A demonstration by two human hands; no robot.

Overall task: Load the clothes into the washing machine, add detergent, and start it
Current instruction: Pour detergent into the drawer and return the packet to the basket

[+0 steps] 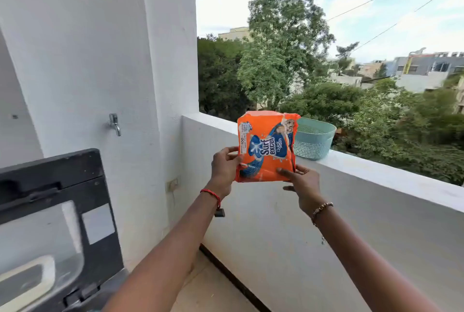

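An orange and blue detergent packet (266, 147) is held up in front of me, above the balcony parapet. My left hand (224, 169) grips its left edge, thumb on the front. My right hand (302, 183) pinches its lower right corner. The packet's top edge looks torn open. The washing machine's raised lid (57, 216), black-framed with a clear window, stands at the lower left. The drum and the clothes are out of view.
A light green perforated basket (313, 142) stands on the white parapet ledge (376, 173) just behind the packet. A metal tap (115, 124) sticks out of the white wall, with a wall socket (173, 184) lower down. Tiled floor lies below.
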